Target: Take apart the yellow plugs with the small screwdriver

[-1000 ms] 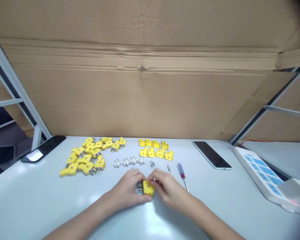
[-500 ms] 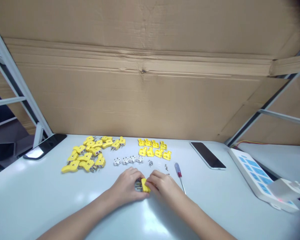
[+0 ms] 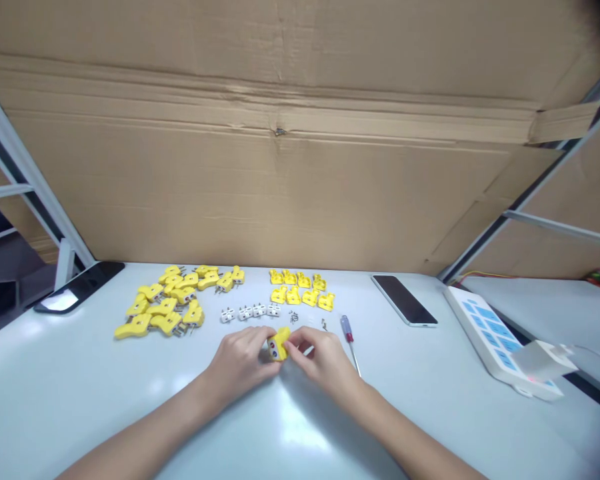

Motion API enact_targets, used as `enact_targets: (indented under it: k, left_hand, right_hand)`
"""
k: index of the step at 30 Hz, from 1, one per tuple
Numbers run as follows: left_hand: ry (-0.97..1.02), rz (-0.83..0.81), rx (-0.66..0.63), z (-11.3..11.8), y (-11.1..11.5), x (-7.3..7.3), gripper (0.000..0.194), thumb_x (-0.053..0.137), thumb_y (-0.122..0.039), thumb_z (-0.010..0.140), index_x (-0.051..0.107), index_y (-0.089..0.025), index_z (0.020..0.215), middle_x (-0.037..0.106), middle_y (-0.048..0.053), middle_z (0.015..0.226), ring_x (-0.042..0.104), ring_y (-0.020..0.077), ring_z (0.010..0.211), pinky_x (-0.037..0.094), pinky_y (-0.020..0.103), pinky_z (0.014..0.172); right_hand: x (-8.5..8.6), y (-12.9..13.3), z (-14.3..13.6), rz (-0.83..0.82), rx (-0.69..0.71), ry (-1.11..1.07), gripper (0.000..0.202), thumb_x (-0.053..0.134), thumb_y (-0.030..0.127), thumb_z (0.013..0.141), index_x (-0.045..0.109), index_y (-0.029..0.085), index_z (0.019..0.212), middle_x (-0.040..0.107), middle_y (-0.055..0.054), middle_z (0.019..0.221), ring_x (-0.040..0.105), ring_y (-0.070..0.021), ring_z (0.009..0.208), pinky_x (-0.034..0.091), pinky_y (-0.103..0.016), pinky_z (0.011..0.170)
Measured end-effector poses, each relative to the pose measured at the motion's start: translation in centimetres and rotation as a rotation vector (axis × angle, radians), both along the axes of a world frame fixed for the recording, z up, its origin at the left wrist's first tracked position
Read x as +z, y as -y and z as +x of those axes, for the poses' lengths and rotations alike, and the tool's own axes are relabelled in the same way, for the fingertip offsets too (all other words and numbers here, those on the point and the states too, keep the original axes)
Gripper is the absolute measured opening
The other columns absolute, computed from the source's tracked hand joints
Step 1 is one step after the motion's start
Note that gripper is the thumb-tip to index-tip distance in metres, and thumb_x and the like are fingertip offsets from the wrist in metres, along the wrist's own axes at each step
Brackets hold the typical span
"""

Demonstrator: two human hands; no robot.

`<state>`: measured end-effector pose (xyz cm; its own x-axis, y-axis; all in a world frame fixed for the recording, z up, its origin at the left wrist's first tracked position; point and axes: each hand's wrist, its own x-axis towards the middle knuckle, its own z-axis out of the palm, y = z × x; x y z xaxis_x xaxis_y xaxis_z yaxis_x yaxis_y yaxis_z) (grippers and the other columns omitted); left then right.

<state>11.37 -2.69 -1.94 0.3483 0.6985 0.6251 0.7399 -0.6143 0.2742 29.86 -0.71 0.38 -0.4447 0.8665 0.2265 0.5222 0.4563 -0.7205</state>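
A yellow electrical plug (image 3: 282, 340) is held just above the table at the middle front, its pale end face turned toward me. My left hand (image 3: 237, 360) grips it from the left, thumb below and fingers above. The thumb and fingertips of my right hand (image 3: 325, 360) are closed at its right side; anything small between them is hidden. Beyond my hands are a row of white plug inserts (image 3: 245, 313) with metal pins, several yellow shell halves (image 3: 309, 297) in two rows, and tiny screws (image 3: 293, 317). A screwdriver (image 3: 347, 330) lies right of my right hand.
Several yellow plugs (image 3: 163, 307) are heaped at the left. One phone (image 3: 404, 300) lies at the right, and a dark shiny device (image 3: 80, 288) at the far left. A power strip (image 3: 485, 333) holds a white adapter (image 3: 545, 360). Cardboard (image 3: 290, 200) walls off the back.
The plug has turned in my fingers, so its end face with round holes shows instead of pins pointing left. The whole view has shifted slightly.
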Motion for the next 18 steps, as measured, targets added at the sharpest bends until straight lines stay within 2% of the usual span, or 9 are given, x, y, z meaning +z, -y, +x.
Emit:
enact_targets:
  k: [4,6,10,13,18]
  left_hand:
    - [-0.075,0.123,-0.009,-0.4,-0.1,0.5,0.019,0.051,-0.017,0.079,0.055,-0.017,0.098,0.072,0.007,0.083,0.07,0.0213,0.072,0.058,0.031,0.06]
    - [-0.097,0.146,-0.009,-0.5,-0.2,0.9,0.02,0.051,-0.016,0.08,0.054,-0.017,0.099,0.072,0.008,0.085,0.07,0.0221,0.076,0.059,0.033,0.063]
    - [-0.065,0.167,-0.098,-0.9,-0.5,1.0,0.029,0.05,-0.013,0.083,0.051,-0.015,0.111,0.069,0.013,0.106,0.068,0.0234,0.096,0.06,0.037,0.078]
    - [-0.065,0.164,-0.174,-1.3,-0.7,1.0,0.034,0.048,-0.011,0.085,0.05,-0.015,0.118,0.068,0.013,0.111,0.066,0.0233,0.103,0.059,0.039,0.085]
    - [-0.16,0.188,-0.221,-1.6,-0.9,1.7,0.035,0.043,-0.008,0.089,0.053,-0.014,0.122,0.069,0.013,0.109,0.066,0.0232,0.104,0.059,0.039,0.086]
  right_hand:
    - [0.3,0.0,-0.3,-0.188,-0.025,-0.218,0.014,0.056,0.019,0.079,0.07,0.018,0.081,0.072,-0.007,0.079,0.065,-0.0172,0.069,0.051,-0.031,0.065]
    - [0.1,-0.1,-0.5,-0.344,-0.019,-0.379,0.015,0.062,0.025,0.077,0.072,0.017,0.083,0.073,-0.007,0.081,0.066,-0.0182,0.072,0.052,-0.032,0.066]
    - [0.2,-0.2,-0.5,-0.662,0.007,-0.597,0.024,0.072,0.034,0.07,0.075,0.017,0.086,0.073,-0.007,0.082,0.068,-0.0201,0.08,0.054,-0.034,0.074]
    - [0.6,-0.1,-0.3,-0.779,0.022,-0.662,0.028,0.075,0.037,0.069,0.076,0.017,0.088,0.074,-0.008,0.087,0.068,-0.0201,0.084,0.053,-0.034,0.078]
    - [0.5,-0.1,-0.4,-0.883,-0.009,-0.687,0.029,0.078,0.038,0.068,0.075,0.014,0.084,0.073,-0.009,0.084,0.069,-0.019,0.08,0.055,-0.031,0.07]
